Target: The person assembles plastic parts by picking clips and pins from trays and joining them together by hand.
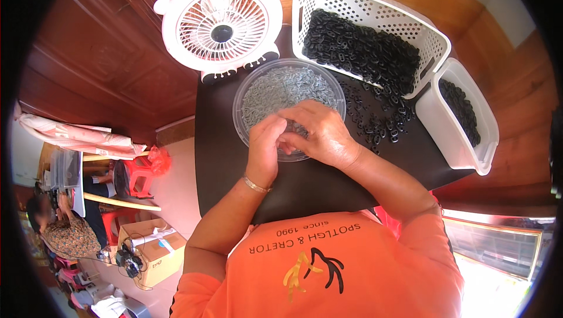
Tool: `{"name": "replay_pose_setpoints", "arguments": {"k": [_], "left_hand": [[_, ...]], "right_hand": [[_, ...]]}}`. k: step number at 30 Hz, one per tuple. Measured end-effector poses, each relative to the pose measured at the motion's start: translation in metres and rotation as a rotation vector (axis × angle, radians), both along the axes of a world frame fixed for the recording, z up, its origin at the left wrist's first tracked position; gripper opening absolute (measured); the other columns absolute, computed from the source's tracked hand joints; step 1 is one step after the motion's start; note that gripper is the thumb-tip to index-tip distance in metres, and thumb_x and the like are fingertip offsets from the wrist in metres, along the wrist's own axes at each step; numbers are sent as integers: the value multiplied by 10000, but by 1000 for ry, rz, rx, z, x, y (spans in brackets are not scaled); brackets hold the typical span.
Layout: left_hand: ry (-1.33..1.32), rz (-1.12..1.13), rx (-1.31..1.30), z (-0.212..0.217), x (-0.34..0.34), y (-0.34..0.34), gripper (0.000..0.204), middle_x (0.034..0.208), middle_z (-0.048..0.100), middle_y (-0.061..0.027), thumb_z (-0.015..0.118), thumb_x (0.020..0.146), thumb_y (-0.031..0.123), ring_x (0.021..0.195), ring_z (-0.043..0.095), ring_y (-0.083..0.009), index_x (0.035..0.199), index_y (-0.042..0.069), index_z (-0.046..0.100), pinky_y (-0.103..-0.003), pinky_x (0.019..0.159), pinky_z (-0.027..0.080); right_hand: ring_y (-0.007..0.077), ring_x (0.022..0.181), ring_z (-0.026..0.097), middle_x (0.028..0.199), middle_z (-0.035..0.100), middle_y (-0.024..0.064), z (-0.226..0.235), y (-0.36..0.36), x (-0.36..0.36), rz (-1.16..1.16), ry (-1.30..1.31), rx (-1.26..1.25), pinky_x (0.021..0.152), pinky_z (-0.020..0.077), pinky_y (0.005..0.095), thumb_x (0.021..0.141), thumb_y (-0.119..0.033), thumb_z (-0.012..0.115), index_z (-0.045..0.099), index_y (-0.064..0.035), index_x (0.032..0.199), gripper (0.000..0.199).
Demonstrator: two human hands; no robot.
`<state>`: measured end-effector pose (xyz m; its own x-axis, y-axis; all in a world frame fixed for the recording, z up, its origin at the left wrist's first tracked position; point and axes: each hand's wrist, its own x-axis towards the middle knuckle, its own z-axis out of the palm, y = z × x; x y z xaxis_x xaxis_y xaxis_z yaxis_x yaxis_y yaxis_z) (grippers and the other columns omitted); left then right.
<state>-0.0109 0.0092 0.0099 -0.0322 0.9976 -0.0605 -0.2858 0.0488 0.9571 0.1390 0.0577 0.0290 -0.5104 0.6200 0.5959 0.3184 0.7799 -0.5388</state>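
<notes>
My left hand point(265, 146) and my right hand point(321, 132) meet over the near part of a round clear plastic tub point(239, 119). Small grey-blue pieces point(287, 85) fill the tub in a loose heap. The fingers of both hands are curled together, with their tips touching or nearly so. Whatever lies between them is hidden by the fingers and too small to name. Right of the tub, small black oval ring-shaped pieces point(384, 115) are scattered on the dark tabletop point(226, 183).
A white perforated basket point(431, 39) tips its heap of black pieces point(358, 42) onto the table. Beside it stands a white bin point(443, 124) with more black pieces. A white fan point(221, 33) stands at the back left. Another person point(70, 230) sits beyond a cardboard box point(155, 253).
</notes>
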Motion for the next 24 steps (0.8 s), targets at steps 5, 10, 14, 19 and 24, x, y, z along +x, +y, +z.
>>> {"name": "replay_pose_setpoints", "arguments": {"k": [5,10,14,19,24], "left_hand": [[-95,28,31,2,3,-2,255,712,617,-71,461,899,215,584,560,-125,898,1,599,-230,524,424],[-42,78,56,4,5,-4,267,737,597,-68,467,891,199,596,550,-125,862,-27,607,-243,532,436],[-31,79,56,5,6,-6,257,723,595,-62,474,883,187,586,543,-121,850,-27,613,-240,526,430],[50,93,62,5,5,-7,254,628,570,-41,476,883,182,537,520,-102,797,-13,615,-227,498,402],[68,100,56,3,5,-6,257,592,557,-33,477,885,179,511,501,-89,749,0,603,-215,478,380]], "right_hand": [[286,796,622,853,629,95,-3,3,2,77,59,-64,688,514,378,709,-176,749,635,-56,1028,359],[283,780,625,853,639,95,-1,5,5,115,49,-98,676,511,354,702,-129,772,641,-63,1055,383],[276,760,631,843,646,90,4,3,7,143,48,-140,670,513,347,708,-134,771,641,-69,1060,381],[276,737,640,827,652,90,2,2,8,140,62,-116,648,519,344,713,-136,770,640,-66,1055,372],[283,729,653,826,660,98,0,2,7,129,73,-86,631,527,336,720,-134,763,641,-48,1030,343]]}}
